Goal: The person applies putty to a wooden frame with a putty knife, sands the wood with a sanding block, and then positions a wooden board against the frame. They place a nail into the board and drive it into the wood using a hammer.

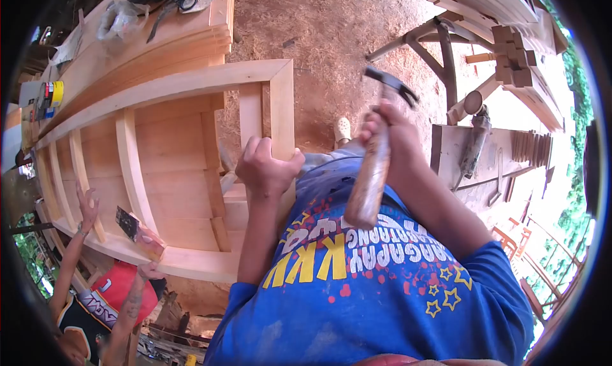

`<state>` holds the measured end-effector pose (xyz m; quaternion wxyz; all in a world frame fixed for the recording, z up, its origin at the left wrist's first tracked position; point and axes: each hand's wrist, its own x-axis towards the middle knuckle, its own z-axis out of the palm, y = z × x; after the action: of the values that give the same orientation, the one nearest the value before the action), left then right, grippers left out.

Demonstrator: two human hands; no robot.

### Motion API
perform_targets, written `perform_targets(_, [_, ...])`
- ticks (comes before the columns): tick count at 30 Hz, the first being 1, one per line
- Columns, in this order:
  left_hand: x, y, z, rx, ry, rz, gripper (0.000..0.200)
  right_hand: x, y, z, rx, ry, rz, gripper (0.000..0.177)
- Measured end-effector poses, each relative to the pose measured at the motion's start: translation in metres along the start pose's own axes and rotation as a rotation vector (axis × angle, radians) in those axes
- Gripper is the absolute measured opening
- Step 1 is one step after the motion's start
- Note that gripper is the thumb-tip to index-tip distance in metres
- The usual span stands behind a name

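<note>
My left hand (269,168) is closed over the near end of a pale wooden frame (282,105), its fingers bent around the end rail. Several crosspieces (131,156) span the frame's long sides. My right hand (401,136) grips a hammer (370,181) high on its wooden handle, close to the dark metal head. The hammer is off to the right of the frame and touches nothing but my hand. Its head points away from me, and its handle end hangs in front of my blue shirt.
At lower left, a co-worker's hand (151,272) is at a flat, dark-ended tool (131,229) on the frame; their other hand (88,210) is by a crosspiece. Stacked boards (204,22) lie upper left, with scissors (185,1). Stacked lumber (516,60) and a metal-legged stand (440,54) are right.
</note>
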<state>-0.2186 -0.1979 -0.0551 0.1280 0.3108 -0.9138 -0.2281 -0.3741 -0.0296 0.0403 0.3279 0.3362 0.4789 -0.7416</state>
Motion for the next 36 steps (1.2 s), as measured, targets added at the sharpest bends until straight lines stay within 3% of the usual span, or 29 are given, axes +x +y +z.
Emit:
perform_targets(3, [-0.001,-0.003,0.001,-0.018,-0.009,-0.007,0.039,0.002,-0.018,-0.025,0.186,0.128,-0.163,0.017])
perform_targets(4, [0.0,-0.003,0.001,-0.028,0.002,-0.009,0.039,0.004,-0.013,-0.011,0.257,0.229,-0.126,0.018])
perform_targets(5, [0.0,-0.002,0.0,-0.037,0.014,-0.009,0.039,-0.004,0.006,0.008,0.101,0.229,-0.173,0.019])
perform_targets(7, [0.005,0.0,-0.002,-0.046,-0.015,-0.036,0.039,-0.012,0.009,0.044,-0.213,-0.169,0.277,0.019])
perform_targets(10, [0.003,-0.002,-0.003,-0.023,-0.022,-0.015,0.039,-0.021,0.011,0.053,-0.16,-0.081,0.188,0.019])
perform_targets(11, [0.001,-0.002,0.0,-0.019,-0.006,-0.013,0.039,-0.015,0.009,0.044,-0.149,-0.045,0.05,0.02])
perform_targets(16, [0.0,-0.005,0.001,-0.05,0.012,-0.007,0.038,0.011,-0.034,-0.02,0.16,-0.012,-0.046,0.019])
perform_targets(19, [0.0,-0.005,0.001,-0.055,0.008,-0.016,0.037,0.001,-0.033,-0.029,0.116,0.103,-0.119,0.018])
perform_targets(26, [0.002,-0.003,0.0,-0.054,0.012,-0.014,0.041,0.002,-0.002,0.003,0.105,0.041,0.106,0.018])
perform_targets(32, [0.002,-0.002,-0.001,-0.072,0.017,-0.015,0.042,-0.023,0.022,0.059,-0.122,-0.117,0.25,0.018])
perform_targets(36, [0.001,-0.004,0.003,-0.017,0.019,-0.012,0.037,-0.001,-0.007,0.012,-0.073,-0.086,0.06,0.016])
